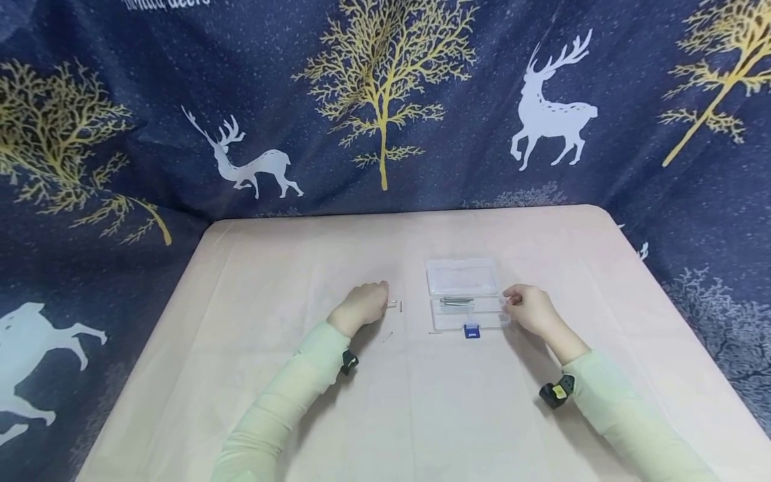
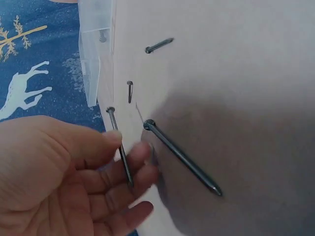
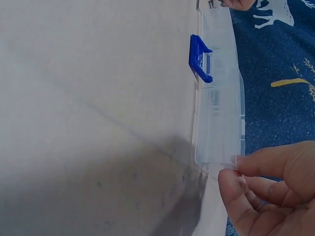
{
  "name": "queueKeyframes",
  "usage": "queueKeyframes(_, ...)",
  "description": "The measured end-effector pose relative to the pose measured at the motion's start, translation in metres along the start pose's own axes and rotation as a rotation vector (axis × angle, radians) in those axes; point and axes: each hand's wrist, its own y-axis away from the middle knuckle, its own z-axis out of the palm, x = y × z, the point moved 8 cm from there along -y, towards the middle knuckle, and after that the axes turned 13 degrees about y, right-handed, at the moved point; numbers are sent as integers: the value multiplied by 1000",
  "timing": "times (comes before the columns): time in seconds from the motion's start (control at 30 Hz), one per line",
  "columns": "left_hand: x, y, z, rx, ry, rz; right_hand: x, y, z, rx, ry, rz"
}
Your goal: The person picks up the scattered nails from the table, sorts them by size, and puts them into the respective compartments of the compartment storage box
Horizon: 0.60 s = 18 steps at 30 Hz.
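Note:
My left hand (image 1: 361,304) pinches a steel nail (image 2: 114,123) between thumb and fingers, just above the table. Under it in the left wrist view lies a larger nail (image 2: 182,156). Two smaller nails, one short (image 2: 130,92) and one slanted (image 2: 160,45), lie farther off toward the box. A clear plastic box (image 1: 446,324) stands with its lid (image 1: 462,278) folded back, and several long nails (image 1: 456,302) rest in its rear left part. With thumb and forefinger, my right hand (image 3: 275,187) holds the box's right end at a corner.
A blue latch (image 1: 472,331) sticks out from the box's front edge. One nail (image 1: 434,333) lies close to the box's front left corner. Behind the pale tabletop (image 1: 409,415) hangs a dark blue cloth (image 1: 337,154) with deer and trees.

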Motion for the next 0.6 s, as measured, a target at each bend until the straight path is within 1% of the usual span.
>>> queueKeyframes(0.13,5,-2,-5,73,19,106,0,0,-1,5,6,-6)
queueKeyframes(0.2,5,-3,-8,118,49,138,0,0,-1,4,7,-7)
queueKeyframes(0.23,5,-3,-9,134,68,138,-1,0,-1,3,6,-6)
queueKeyframes(0.33,0,-4,-11,157,142,115,0,0,-1,2,9,-2)
queueKeyframes(0.6,-21,-3,-10,190,422,10,1,-1,1,-10,16,2)
